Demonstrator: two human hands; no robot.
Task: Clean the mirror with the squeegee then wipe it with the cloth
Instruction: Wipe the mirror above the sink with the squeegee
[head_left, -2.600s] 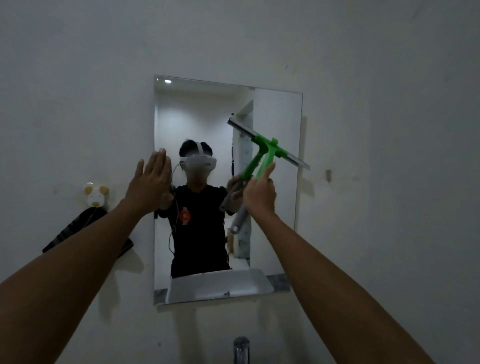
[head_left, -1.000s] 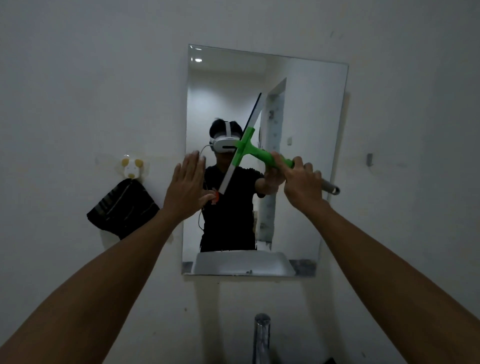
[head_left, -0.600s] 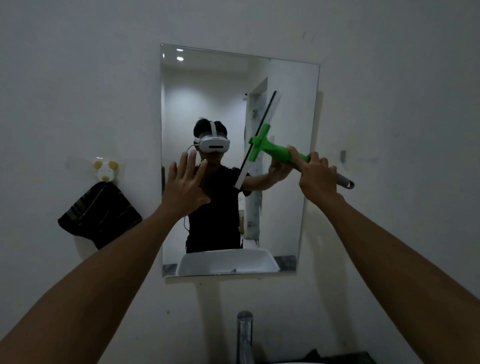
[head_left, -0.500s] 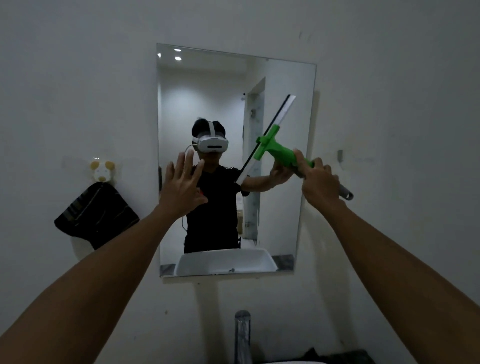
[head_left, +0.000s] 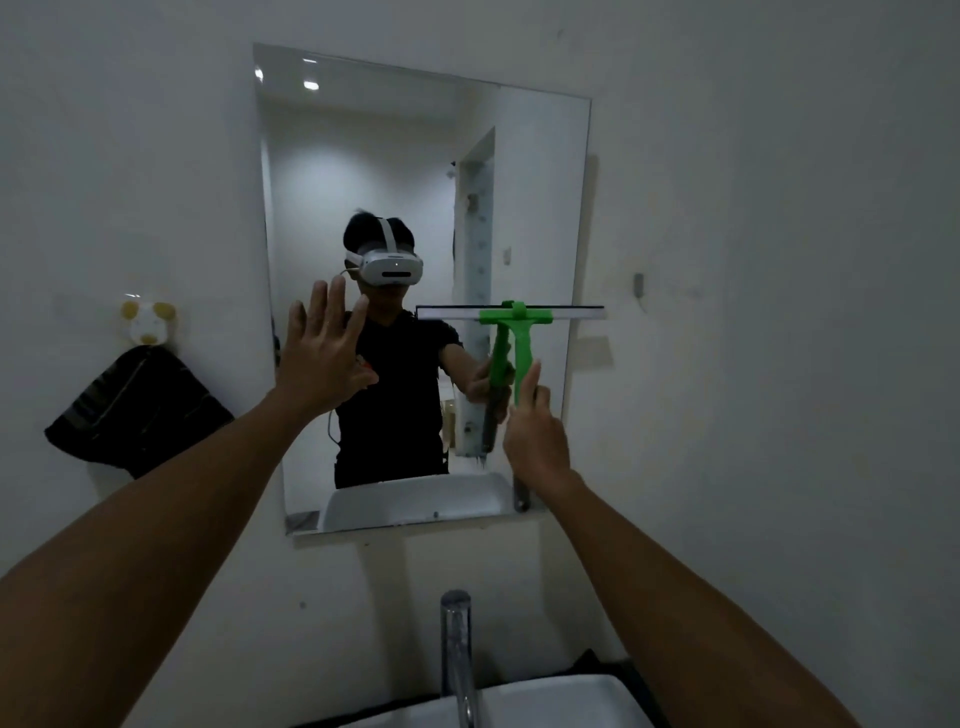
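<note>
A rectangular mirror (head_left: 405, 156) hangs on the white wall. My right hand (head_left: 535, 436) grips the handle of a green squeegee (head_left: 519, 338), whose blade lies level against the mirror's right half at mid height, its right end past the mirror's edge. My left hand (head_left: 324, 348) is flat, fingers spread, against the mirror's left edge. A dark striped cloth (head_left: 135, 410) hangs on the wall left of the mirror.
A small animal-shaped wall hook (head_left: 148, 322) holds the cloth. A chrome tap (head_left: 457, 654) rises above a white basin (head_left: 545, 701) at the bottom. A small fitting (head_left: 639, 286) sits on the wall right of the mirror.
The squeegee blade has turned from steeply slanted to level, with the handle now pointing down. My right hand dropped below it. My left hand stays pressed at the mirror's left edge.
</note>
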